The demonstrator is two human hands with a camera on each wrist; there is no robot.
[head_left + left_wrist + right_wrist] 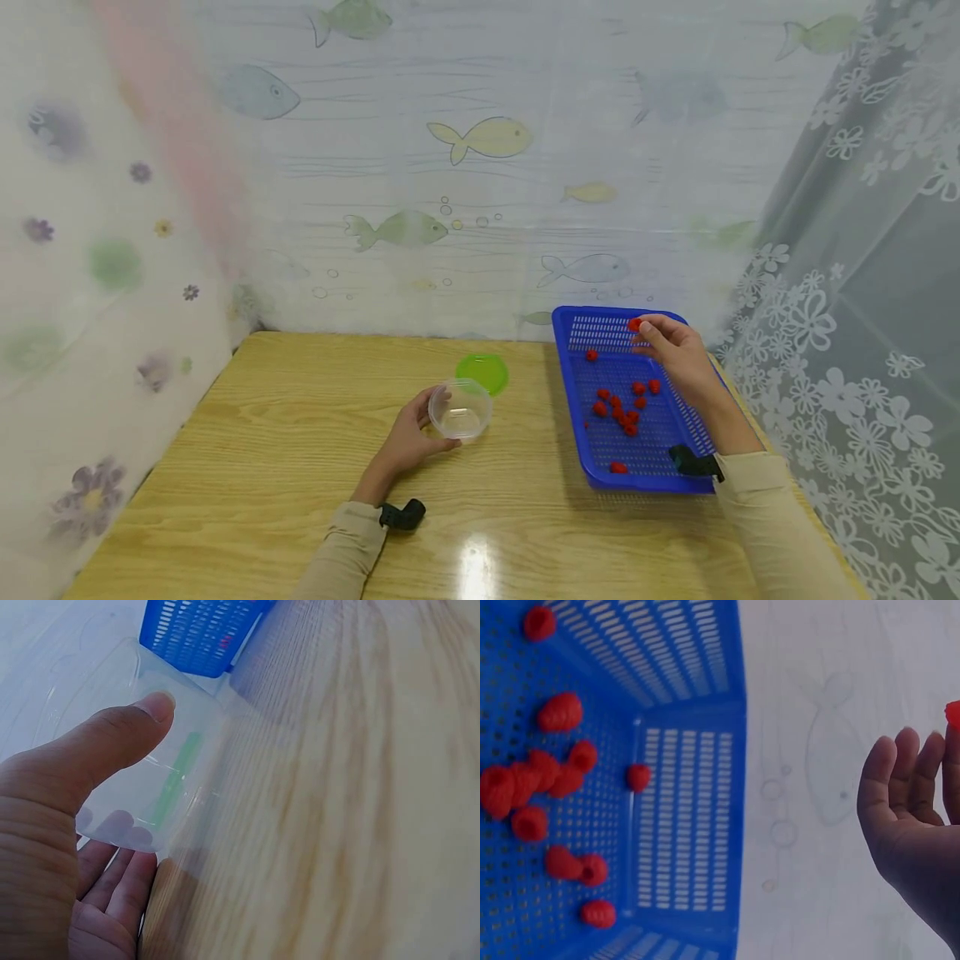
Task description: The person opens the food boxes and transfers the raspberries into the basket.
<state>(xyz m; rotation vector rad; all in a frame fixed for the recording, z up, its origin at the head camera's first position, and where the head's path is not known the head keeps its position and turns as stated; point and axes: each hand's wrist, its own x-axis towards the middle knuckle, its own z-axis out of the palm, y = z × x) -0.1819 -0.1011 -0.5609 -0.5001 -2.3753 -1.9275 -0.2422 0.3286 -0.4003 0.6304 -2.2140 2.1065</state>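
A clear round plastic tub point(461, 410) stands on the table, its inside bare. My left hand point(411, 433) holds it from the left side; in the left wrist view the thumb point(120, 742) lies along the near wall and the fingers curve round the far side. Over the back right of the blue basket point(564, 392), my right hand point(678, 354) pinches a red raspberry point(635, 324) between thumb and fingertips. In the right wrist view that raspberry point(952, 714) is cut off by the frame edge. Several more raspberries point(630, 421) lie scattered on the basket's floor.
A green lid point(483, 372) lies on the wooden table point(300, 417) just behind the tub. The basket has raised slotted walls point(686, 817). Behind the table hangs a fish-print curtain point(480, 208), and a flowered sheer curtain point(847, 375) hangs at the right.
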